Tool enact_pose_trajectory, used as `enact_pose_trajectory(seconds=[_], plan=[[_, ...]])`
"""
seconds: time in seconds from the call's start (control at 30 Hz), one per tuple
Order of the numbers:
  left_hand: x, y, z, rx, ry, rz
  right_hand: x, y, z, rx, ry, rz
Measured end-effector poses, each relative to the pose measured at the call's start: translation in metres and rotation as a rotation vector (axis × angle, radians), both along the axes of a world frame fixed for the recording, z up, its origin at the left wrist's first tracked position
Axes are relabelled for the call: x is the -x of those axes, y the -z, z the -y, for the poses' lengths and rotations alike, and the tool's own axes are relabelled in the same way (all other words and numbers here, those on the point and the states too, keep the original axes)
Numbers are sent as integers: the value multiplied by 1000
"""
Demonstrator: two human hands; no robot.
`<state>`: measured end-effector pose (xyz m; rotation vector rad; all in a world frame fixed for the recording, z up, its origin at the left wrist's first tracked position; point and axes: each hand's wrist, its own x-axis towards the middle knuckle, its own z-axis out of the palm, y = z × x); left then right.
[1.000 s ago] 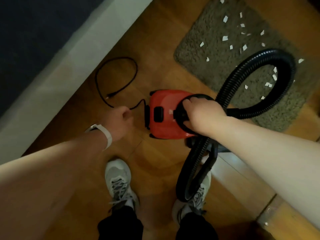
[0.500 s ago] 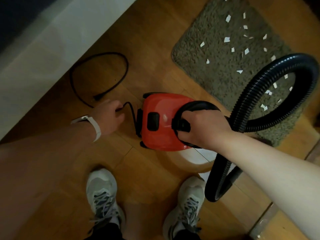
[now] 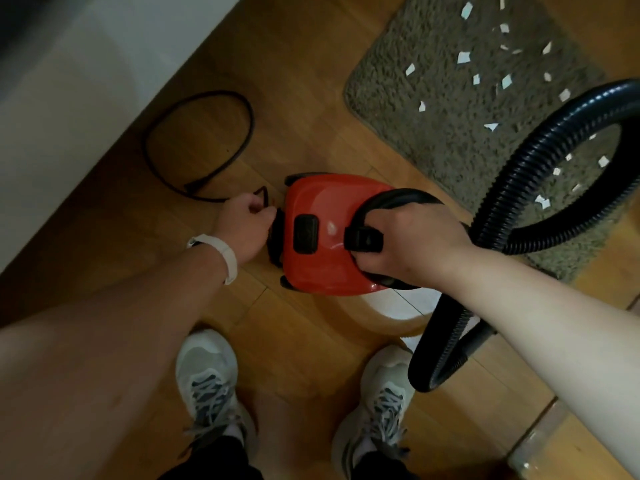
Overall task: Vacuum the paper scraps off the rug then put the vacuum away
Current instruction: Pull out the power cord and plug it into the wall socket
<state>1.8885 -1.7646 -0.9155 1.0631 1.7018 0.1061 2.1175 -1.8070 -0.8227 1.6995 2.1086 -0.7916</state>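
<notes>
My right hand [image 3: 412, 237] is wrapped round the handle [image 3: 398, 197] of the vacuum [image 3: 322, 237] on the floor [image 3: 304, 109], my left hand [image 3: 242, 223] pinches the cord [image 3: 207, 140] at its back end, and the rug [image 3: 433, 109] with the paper scraps [image 3: 463, 58] sits ahead-right, closer to my right hand.

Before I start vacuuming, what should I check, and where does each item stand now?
1. Right hand grips the vacuum by its handle: ok.
2. Left hand holds the cord at the vacuum's rear: ok.
3. Cord plugged in: not ok, its end lies on the floor.
4. Hose end in hand: not ok, it hangs near the right shoe.
5. Rug free of paper scraps: not ok.
6. Vacuum switched on: cannot tell.
</notes>
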Motion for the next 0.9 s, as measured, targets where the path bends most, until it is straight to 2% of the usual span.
enact_pose_trajectory(seconds=[0.13, 0.27, 0.5, 0.63, 0.8, 0.9], plan=[[-2, -26, 11, -8, -132, 161, -2, -9, -1, 35, 84, -31], [9, -53, 19, -50, -105, 179, -3, -26, 9, -18, 218, -104], [46, -84, 12, -57, -5, 5, -1, -73, 27, 4, 399, -207], [49, -102, -13, -132, -56, -103, -9, -96, 33, 1, 435, -208], [18, -137, -50, -300, -226, 31, -13, -104, 35, 13, 370, -102], [1, -159, -57, -323, -314, 219, -16, -99, 36, 31, 423, -139]])
